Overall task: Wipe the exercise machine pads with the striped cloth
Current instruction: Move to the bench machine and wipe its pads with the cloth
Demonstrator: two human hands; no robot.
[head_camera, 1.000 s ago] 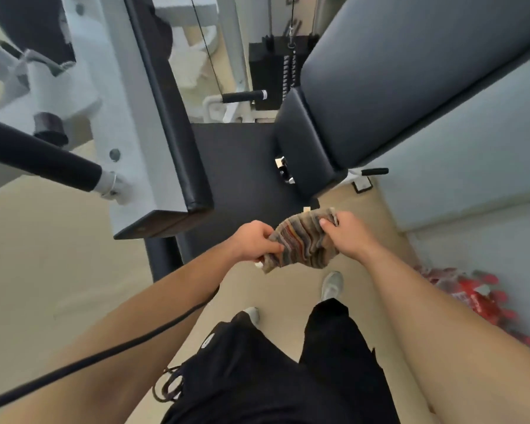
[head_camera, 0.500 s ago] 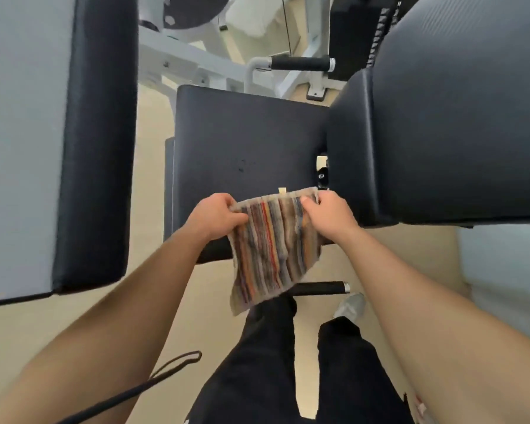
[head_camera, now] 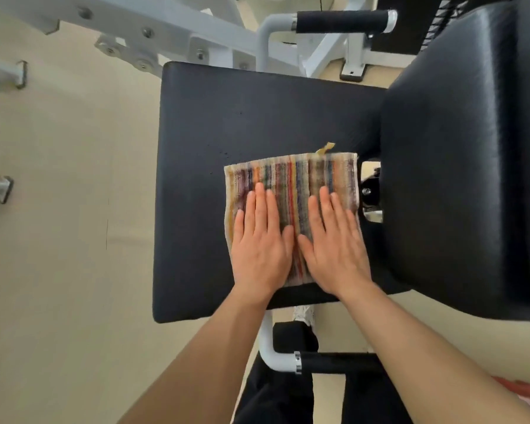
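The striped cloth point(head_camera: 291, 179) lies spread flat on the black seat pad point(head_camera: 214, 123) of the exercise machine, near the pad's right side. My left hand point(head_camera: 262, 243) presses flat on the cloth's left half with straight fingers. Beside it, my right hand point(head_camera: 334, 243) presses flat on the right half, thumbs nearly touching. A small yellow tag sticks out at the cloth's far edge. The large black back pad point(head_camera: 459, 166) rises just right of the cloth.
White machine frame bars point(head_camera: 153, 29) cross the top left. A black-gripped handle point(head_camera: 340, 21) sits beyond the seat, another handle point(head_camera: 337, 362) below it near my legs. Beige floor point(head_camera: 62, 209) spreads to the left. Something red point(head_camera: 523, 390) lies at the lower right.
Both hands were pinching the cloth's top corners and holding it in the air. Now the cloth lies on the seat pad and both hands lie flat on it. The view has moved closer.
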